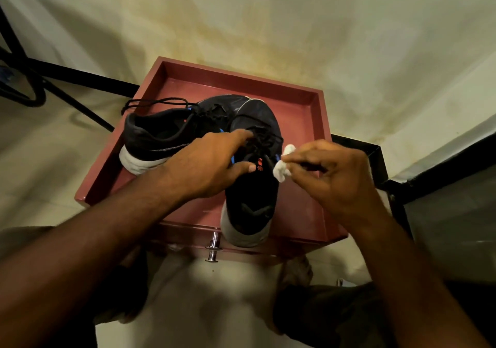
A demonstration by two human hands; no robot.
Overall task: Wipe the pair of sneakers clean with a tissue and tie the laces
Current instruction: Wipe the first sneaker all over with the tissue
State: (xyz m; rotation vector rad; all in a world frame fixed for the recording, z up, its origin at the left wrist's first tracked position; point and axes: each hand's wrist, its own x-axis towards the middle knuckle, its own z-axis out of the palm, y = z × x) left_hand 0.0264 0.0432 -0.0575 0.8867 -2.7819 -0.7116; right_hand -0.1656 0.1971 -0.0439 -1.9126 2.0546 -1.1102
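1. So the key relation here: the near dark navy mesh sneaker with the pale sole (pixel 248 202) sits right under and between both hands, long axis running straight away from the person, heel at the near edge and toe pointing off toward the wall.
2. The left hand (pixel 209 164) is on top of its lace area, fingers spread and bent over the tongue, thumb down by the little red logo. Looks like it's steadying the shoe and touching the black laces (pixel 257 141); can't tell if it's really pinching one.
3. The right hand (pixel 330 176) is just to the right of the shoe, fingertips curled round a small crumpled white tissue (pixel 285 164) that sits beside the lace eyelets. I'd guess the next swipe goes leftward onto the upper, since that hand is already closest to it.
4. The second dark navy sneaker (pixel 166 138) lies beyond the left hand, turned crossways, heel to the left, laces loose and trailing.
5. Both shoes sit in a shallow reddish-brown wooden tray with a raised rim (pixel 316 111); the near heel overhangs its front edge, above a shiny metal knob (pixel 213 248).
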